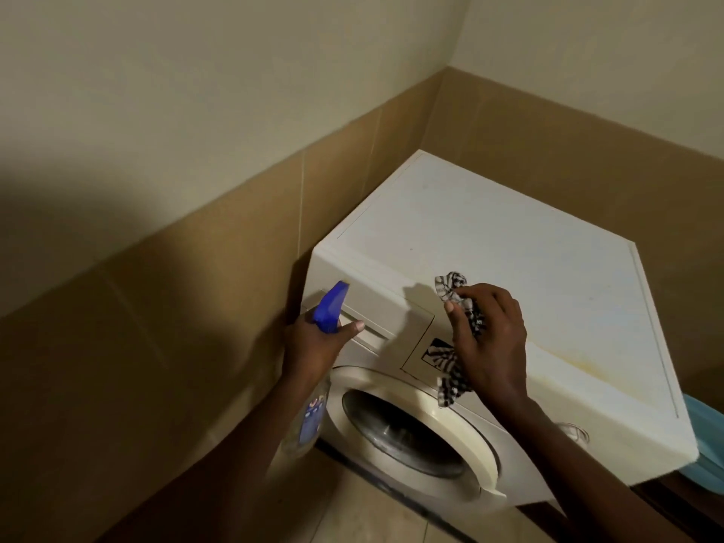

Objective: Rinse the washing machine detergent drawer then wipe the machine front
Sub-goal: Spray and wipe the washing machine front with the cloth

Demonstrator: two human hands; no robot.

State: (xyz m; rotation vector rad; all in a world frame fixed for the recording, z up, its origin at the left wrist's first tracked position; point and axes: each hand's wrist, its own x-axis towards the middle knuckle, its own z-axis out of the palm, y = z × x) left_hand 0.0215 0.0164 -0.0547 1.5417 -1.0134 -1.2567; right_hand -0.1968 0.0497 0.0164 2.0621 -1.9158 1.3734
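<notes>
Gripping a blue-nozzled spray bottle (327,311) just before the closed detergent drawer (366,321) at the washing machine's (489,237) front left, the left hand (313,342) is fisted while the right hand (489,335) pinches a checked cloth (454,370) near the control panel.

The white front-loading washing machine (509,244) stands in the corner, its detergent drawer (372,327) closed, top-left of the front.

Washing machine (489,244) in the wall corner, spray bottle (327,307) before its drawer (376,307), cloth (454,346) to the right.
</notes>
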